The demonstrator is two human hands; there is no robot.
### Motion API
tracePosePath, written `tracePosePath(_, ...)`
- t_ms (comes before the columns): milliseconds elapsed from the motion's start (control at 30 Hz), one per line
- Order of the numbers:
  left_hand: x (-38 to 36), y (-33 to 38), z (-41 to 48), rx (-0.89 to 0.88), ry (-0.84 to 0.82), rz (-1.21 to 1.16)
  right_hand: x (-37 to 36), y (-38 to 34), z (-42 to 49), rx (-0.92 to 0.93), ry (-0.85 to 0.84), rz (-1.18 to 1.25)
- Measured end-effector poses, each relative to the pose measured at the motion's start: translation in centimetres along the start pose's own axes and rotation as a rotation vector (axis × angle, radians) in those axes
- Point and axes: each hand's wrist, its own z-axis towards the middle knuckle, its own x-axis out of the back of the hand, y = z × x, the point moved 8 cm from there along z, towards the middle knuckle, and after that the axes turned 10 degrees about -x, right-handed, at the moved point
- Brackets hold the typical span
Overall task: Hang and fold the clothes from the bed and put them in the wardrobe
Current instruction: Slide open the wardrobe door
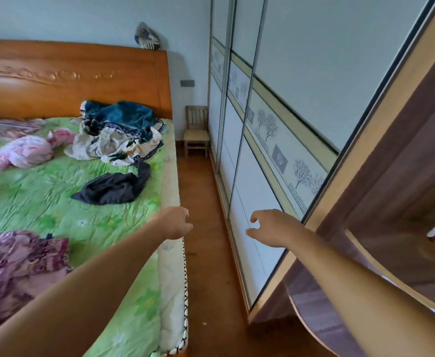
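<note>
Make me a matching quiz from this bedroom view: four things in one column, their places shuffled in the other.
Things
1. dark garment
2. pink garment
3. wooden chair
4. purple floral cloth

Places
A. on the floor, in the corner beside the wardrobe
B. on the bed, close to its wardrobe-side edge
C. on the bed, nearest the camera
D. on the bed, toward the headboard, far from the wardrobe

Pairs: 1-B, 2-D, 3-A, 4-C
</note>
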Motion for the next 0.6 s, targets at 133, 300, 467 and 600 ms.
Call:
tracePosePath(133, 1.3, -1.9, 1.7, 0.103, 0.022, 0.003, 1.6, -1.7, 3.3, 0.066, 0.01, -0.01)
tracePosePath(300, 2.3, -3.8, 5.7, 0.155, -0.016, -0.033, 3.5, -3.6, 8.6, 0.11, 0.014, -0.034)
tracePosePath(467, 4.5, -5.9, 13.4, 0.149, -0.045, -0.005, 4.6, -6.5, 16.3, 0.13, 0.015, -0.059)
tracePosePath(600, 7.2, -8.8, 21.7, 0.119, -0.038, 0.026, 6.9, -9.3, 24.5, 0.129, 0.025, -0.073)
